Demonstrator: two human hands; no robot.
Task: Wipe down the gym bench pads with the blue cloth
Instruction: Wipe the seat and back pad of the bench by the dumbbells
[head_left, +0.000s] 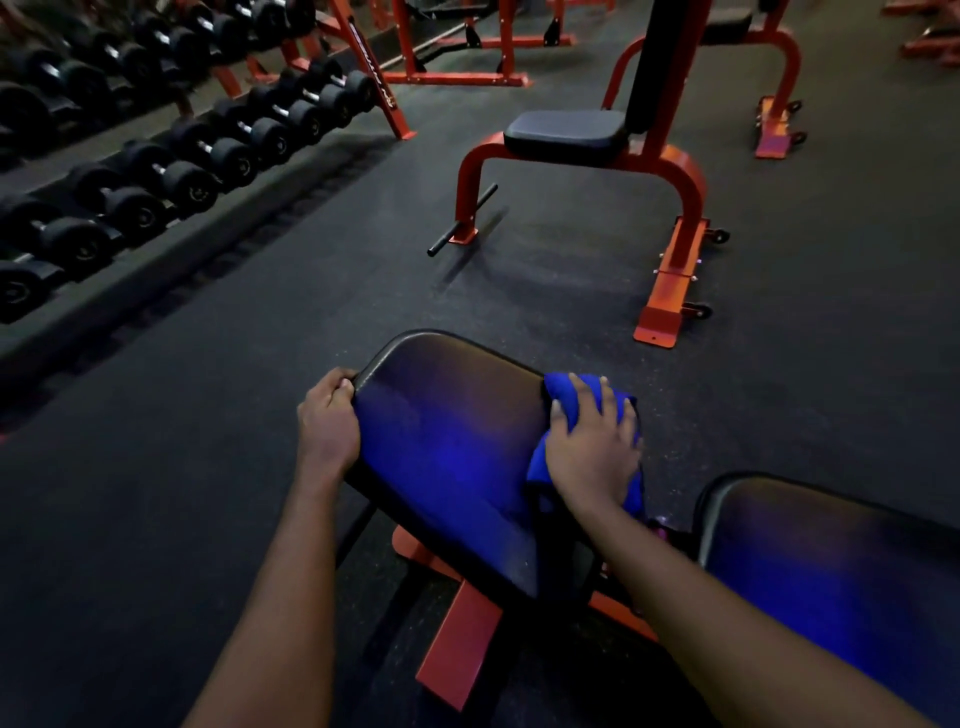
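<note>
A black bench pad (447, 431) on an orange frame lies just in front of me, shining with a blue reflection. My left hand (327, 421) grips the pad's left edge, fingers curled over its rim. My right hand (592, 447) presses the bunched blue cloth (563, 400) against the pad's right edge, fingers spread over the cloth. Part of the cloth hangs down the side under my wrist. A second black pad (831, 566) of the same bench sits at the lower right.
Another orange bench with a black seat (566, 132) stands ahead on the dark rubber floor (260, 322). A rack of black dumbbells (156, 171) runs along the left. More orange frames (457, 52) stand at the back.
</note>
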